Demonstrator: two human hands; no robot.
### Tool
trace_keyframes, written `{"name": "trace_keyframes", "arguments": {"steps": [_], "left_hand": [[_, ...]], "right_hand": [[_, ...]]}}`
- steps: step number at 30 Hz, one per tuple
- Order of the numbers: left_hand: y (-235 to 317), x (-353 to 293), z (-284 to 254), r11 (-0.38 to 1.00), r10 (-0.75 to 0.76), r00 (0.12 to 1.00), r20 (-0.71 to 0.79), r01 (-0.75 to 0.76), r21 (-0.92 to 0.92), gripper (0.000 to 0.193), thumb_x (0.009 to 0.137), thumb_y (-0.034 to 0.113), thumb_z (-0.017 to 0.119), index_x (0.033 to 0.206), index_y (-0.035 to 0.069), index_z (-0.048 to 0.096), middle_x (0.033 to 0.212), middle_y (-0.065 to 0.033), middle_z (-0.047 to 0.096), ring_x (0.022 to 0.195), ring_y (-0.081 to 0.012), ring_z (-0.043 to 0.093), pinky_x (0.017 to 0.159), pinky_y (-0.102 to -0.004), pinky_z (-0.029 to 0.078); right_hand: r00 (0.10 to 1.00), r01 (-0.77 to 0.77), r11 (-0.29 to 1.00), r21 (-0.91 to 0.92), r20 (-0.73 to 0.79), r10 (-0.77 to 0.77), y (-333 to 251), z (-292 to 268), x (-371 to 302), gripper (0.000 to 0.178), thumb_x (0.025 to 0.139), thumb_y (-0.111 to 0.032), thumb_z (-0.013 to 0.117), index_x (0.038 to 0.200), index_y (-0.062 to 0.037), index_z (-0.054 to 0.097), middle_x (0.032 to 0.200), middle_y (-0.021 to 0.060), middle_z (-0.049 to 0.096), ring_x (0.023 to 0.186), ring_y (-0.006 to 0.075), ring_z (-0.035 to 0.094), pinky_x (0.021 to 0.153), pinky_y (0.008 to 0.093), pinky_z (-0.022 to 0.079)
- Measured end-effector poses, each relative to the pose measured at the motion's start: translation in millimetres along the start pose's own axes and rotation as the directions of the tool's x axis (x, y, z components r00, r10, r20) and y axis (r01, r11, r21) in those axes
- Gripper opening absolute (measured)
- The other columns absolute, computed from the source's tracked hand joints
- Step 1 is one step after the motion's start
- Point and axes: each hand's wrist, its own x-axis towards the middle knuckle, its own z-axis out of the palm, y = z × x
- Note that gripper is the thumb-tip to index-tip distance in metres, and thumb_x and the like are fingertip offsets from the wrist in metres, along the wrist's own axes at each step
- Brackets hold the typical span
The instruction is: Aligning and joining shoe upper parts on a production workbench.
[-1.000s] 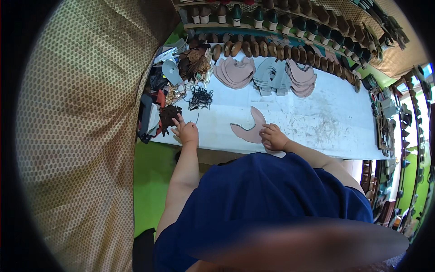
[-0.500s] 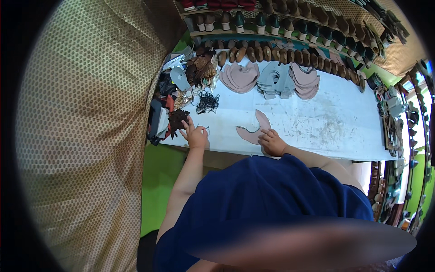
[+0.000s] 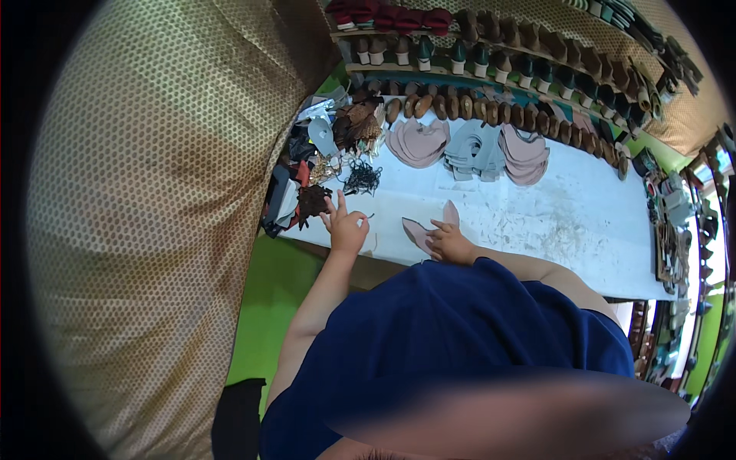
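My left hand [image 3: 349, 228] is over the table's front left, thumb and forefinger pinched into a ring, the other fingers spread. A thin dark strand [image 3: 372, 215] sticks out by the pinch and looks held in it. Just beyond that hand lies a dark brown bundle [image 3: 313, 202], with a tangle of black cords [image 3: 363, 178] behind it. My right hand [image 3: 452, 245] grips a curved, pink shoe-upper piece [image 3: 416, 232] by its middle near the front edge. Its two pointed ends show past my fingers, and the rest is hidden under the hand.
Stacks of pink pieces [image 3: 418, 143] and grey pieces [image 3: 474, 153] lie at the back of the white table [image 3: 429, 195]. Shoes and lasts [image 3: 460, 57] fill racks behind. Mixed scraps [image 3: 322, 136] crowd the left end, beside a patterned curtain [image 3: 169, 215]. Tools [image 3: 671, 249] line the right end.
The view has shifted a little. My right hand has moved over the middle of the pink piece, which is now drawn closer to me. My left hand keeps its pinch.
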Motion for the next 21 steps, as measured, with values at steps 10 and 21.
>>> {"name": "trace_keyframes", "arguments": {"steps": [10,21], "left_hand": [[135,-2,-5,0.937,0.343,0.935,0.084,-0.335,-0.096,0.007,0.077,0.021,0.075,0.081,0.015,0.074,0.161,-0.0191,0.024,0.149,-0.0478,0.013,0.115,-0.0638,0.012],[215,6,12,0.886,0.443,0.897,0.003,-0.437,-0.158,0.011,0.076,0.022,0.077,0.084,0.015,0.074,0.16,-0.0206,0.026,0.147,-0.0499,0.018,0.113,-0.0644,0.02]], "right_hand": [[0.974,-0.104,0.849,0.518,-0.119,0.192,25,-118,30,0.028,0.089,-0.024,0.068,0.113,-0.01,0.069,0.129,0.0113,0.062,0.129,0.0364,0.048,0.109,0.046,0.036],[0.959,-0.215,0.639,0.739,0.035,0.283,59,-146,-17,0.016,0.082,-0.021,0.077,0.093,-0.0091,0.075,0.122,0.0102,0.068,0.119,0.029,0.057,0.104,0.0404,0.041]]}}
